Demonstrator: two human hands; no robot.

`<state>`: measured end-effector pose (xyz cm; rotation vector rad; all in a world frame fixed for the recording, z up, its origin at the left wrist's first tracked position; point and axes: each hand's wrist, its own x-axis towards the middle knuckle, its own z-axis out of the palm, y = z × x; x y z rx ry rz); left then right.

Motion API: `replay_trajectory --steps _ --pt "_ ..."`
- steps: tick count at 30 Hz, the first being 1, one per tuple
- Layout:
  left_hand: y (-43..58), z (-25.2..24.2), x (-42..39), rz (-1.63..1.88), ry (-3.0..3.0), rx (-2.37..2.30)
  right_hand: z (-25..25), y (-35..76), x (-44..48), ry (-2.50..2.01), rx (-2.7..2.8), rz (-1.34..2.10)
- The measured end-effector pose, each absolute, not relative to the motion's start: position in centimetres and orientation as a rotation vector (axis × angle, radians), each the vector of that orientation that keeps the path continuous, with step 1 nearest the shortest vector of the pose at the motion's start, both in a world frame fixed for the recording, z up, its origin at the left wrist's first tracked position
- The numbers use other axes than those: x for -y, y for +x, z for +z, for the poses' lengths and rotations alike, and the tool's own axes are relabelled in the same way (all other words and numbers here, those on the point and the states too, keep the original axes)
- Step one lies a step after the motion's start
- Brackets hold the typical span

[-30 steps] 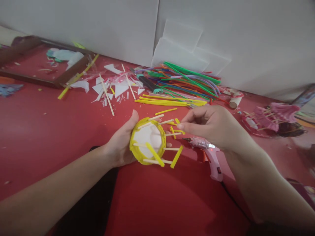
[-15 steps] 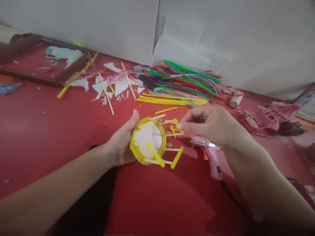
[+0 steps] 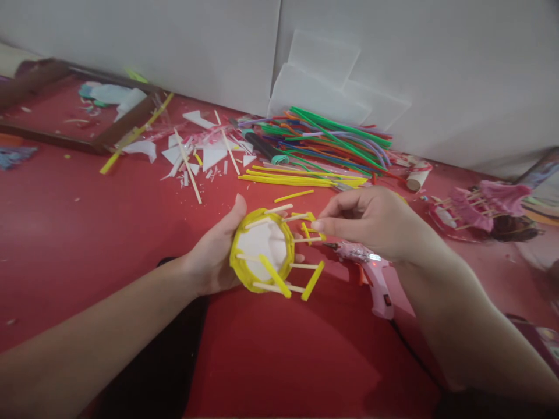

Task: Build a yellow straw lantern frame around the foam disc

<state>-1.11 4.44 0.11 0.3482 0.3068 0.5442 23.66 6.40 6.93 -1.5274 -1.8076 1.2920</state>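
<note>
My left hand holds a round white-bottomed craft piece with a yellow rim, gripping it from the left with the thumb up and fingertips showing behind its right side. Several short wooden sticks stand out of the rim, and yellow pipe cleaner pieces bridge pairs of stick ends on the near side. With thumb and index finger, my right hand pinches at a short yellow pipe cleaner piece by the far-right stick tips. A pink glue gun lies under my right wrist, its nozzle pointing left toward the craft piece.
Beyond my hands lie a cut yellow piece, a row of yellow pipe cleaners, a multicoloured pile and a dark-handled cutter. White scraps and wooden sticks litter the back left. A pink stick model is at right.
Almost nothing differs. Both hands and the craft piece keep their places, and the whole view has shifted very slightly.
</note>
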Motion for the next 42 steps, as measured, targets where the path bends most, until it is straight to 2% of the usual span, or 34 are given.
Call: replay_trajectory --steps 20,37,42 --pt "-1.1 0.19 -4.35 0.535 0.348 -0.381 7.3 23.24 -6.13 -1.62 1.834 1.236" --pt "-1.38 0.37 -4.46 0.513 0.382 -0.306 7.65 23.51 -6.64 -1.474 1.827 1.34" --pt "-1.48 0.36 -4.27 0.502 0.407 -0.324 7.12 23.59 -6.61 -1.43 1.725 1.529"
